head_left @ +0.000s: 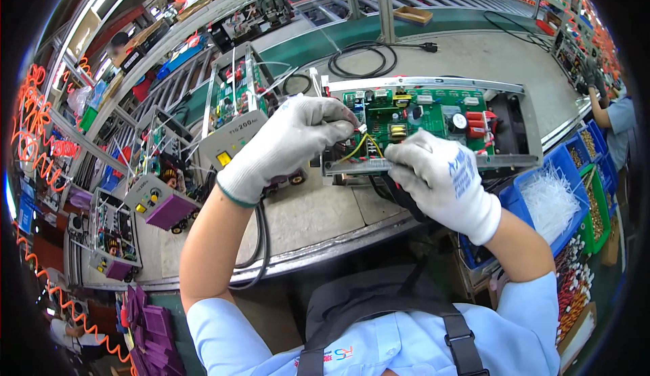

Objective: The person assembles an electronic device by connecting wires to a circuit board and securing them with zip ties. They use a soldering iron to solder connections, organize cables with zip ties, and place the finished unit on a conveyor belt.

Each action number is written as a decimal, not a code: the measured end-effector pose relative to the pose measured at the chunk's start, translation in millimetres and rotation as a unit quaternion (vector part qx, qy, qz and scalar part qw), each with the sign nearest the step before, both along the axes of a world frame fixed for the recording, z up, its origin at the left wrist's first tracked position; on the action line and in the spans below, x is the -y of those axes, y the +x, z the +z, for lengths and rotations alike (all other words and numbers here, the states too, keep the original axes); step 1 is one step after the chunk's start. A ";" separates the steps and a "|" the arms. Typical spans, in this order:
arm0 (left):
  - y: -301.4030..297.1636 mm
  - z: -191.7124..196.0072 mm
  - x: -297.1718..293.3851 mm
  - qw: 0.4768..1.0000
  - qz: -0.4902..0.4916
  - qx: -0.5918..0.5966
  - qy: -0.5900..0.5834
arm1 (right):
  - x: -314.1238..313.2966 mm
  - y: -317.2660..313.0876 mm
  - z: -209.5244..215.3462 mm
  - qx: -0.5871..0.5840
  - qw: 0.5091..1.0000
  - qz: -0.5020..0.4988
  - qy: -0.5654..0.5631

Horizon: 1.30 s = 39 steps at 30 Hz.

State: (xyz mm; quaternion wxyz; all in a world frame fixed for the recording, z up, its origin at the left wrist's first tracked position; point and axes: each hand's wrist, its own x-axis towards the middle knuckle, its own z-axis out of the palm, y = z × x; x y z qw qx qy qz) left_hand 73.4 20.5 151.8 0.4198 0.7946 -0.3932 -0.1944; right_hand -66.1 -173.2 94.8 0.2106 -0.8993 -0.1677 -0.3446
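In front of me lies an open metal chassis point(433, 166) holding a green circuit board point(443, 98). White knit gloves cover both hands. My left hand point(308, 129) is over the chassis's left end, its thumb and fingers pinched beside a small white connector point(362, 129); what they grip is partly hidden. Yellow wires point(369, 144) run between my hands. My right hand point(440, 179) is closed at the chassis's near rail, fingertips by the lower end of these wires; what it holds is hidden. Red parts point(477, 125) stand on the board's right side.
Several similar open units, including a grey-fronted one point(233, 139), stand to the left. A black cable point(365, 57) lies coiled behind the chassis. Blue bins point(555, 200) with white cable ties are at right. Another person point(613, 112) works at the far right.
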 end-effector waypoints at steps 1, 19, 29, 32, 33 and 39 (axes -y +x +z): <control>-9.3 1.1 -5.7 1.000 -0.002 0.008 0.002 | -3.6 -6.2 -2.4 0.007 1.000 0.004 -0.006; -21.9 -40.0 -30.3 0.996 0.012 0.008 -0.089 | -23.1 101.2 51.6 -0.175 0.974 0.122 0.072; 38.3 -41.7 -6.5 0.981 -0.013 -0.096 -0.170 | 8.1 91.2 30.1 -0.175 0.961 0.116 0.178; 51.3 -35.4 -3.2 0.979 -0.009 -0.133 -0.155 | 19.4 91.4 17.6 -0.233 0.921 0.127 0.285; 53.7 -32.9 -1.5 0.978 0.004 -0.132 -0.162 | 21.9 95.4 18.7 -0.242 0.923 0.095 0.284; 54.3 -13.2 18.8 0.991 0.057 -0.096 -0.077 | 32.1 141.9 56.9 -0.247 0.952 0.123 0.133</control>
